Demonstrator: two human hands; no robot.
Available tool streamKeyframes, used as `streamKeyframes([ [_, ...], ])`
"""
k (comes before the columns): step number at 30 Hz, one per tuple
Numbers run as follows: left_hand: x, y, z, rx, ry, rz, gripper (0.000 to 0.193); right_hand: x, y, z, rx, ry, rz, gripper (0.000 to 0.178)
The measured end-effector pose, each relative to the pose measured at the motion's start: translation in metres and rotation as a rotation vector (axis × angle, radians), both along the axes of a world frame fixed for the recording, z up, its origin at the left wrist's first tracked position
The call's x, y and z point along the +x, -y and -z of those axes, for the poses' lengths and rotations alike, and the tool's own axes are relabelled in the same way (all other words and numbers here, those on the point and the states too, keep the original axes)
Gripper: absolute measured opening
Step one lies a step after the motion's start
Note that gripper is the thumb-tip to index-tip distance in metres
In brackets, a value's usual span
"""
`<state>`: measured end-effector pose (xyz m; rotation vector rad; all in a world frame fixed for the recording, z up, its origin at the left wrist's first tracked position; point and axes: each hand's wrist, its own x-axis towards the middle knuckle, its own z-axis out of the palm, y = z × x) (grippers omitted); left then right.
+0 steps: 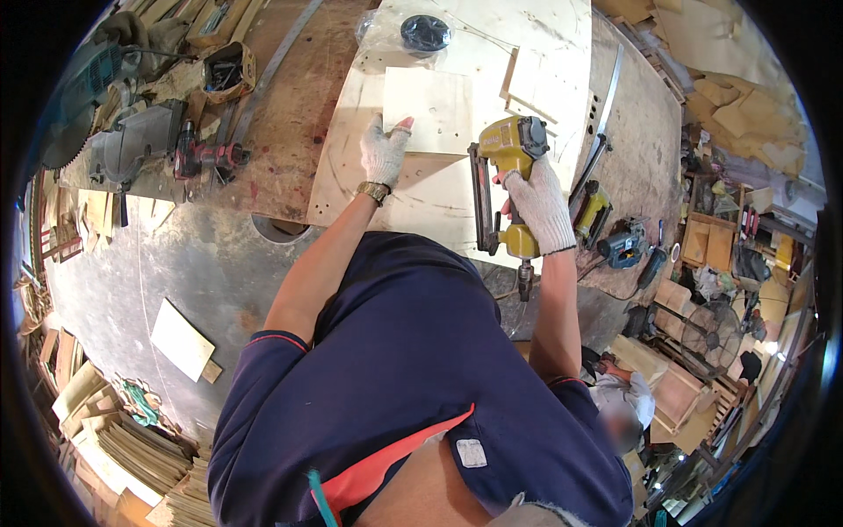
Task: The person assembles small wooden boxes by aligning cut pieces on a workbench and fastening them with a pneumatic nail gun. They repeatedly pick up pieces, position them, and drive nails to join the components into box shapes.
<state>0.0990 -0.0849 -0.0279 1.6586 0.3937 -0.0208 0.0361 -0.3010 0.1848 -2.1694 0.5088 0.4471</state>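
Observation:
My left hand [384, 151], in a white knit glove with bare fingertips, holds the left edge of a pale square wooden panel [430, 101]. The panel lies on a large light plywood sheet [351, 176] and casts a shadow along its near edge. In my right hand [543, 204], gloved the same way, is a yellow-green nail gun [507, 145], gripped by its handle. Its dark magazine stands on the left side, close to the panel's right edge, and an air fitting points down toward me. The nail gun's nose is not clearly visible.
A clear plastic bag with a dark roll [426, 33] and a wooden frame [536, 83] lie farther back. A red drill [198, 154] and a miter saw [132, 145] stand left. Another nail gun [594, 211] and a blue tool [622, 248] lie right. A person [623, 395] is behind at right.

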Motion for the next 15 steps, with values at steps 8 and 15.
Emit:
streamKeyframes([
  [8, 0.0, -0.001, -0.011, 0.083, -0.075, 0.01, 0.056, 0.003, 0.001, 0.008, -0.012, 0.012, -0.021, 0.035],
  [15, 0.002, -0.001, -0.004, 0.113, -0.051, 0.009, 0.06, 0.0, 0.0, 0.008, -0.001, 0.017, -0.011, 0.037],
])
